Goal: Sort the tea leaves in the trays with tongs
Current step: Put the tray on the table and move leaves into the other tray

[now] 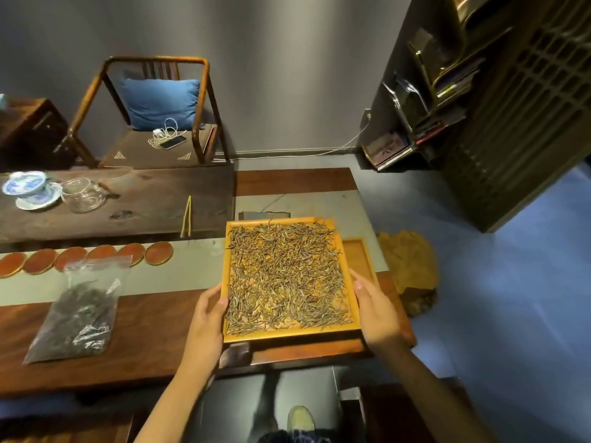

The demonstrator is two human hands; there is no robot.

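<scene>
Both hands grip the yellow tray (289, 334) of tea leaves (284, 276) over the counter (153, 356): the left hand (204, 321) curls around its left rim, the right hand (375, 310) around its right rim. The tongs (186, 217) lie well apart, untouched, farther back.

grey wall (287, 59) | blue-grey floor (511, 282) | wooden armchair (153, 113) with blue cushion (160, 103) | dark lattice shelf unit (479, 107) right | dim light

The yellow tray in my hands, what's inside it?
The yellow tray holds loose tea leaves spread across nearly its whole floor; bits of yellow bottom show between them. Whatever lies beneath the leaves is covered.
</scene>
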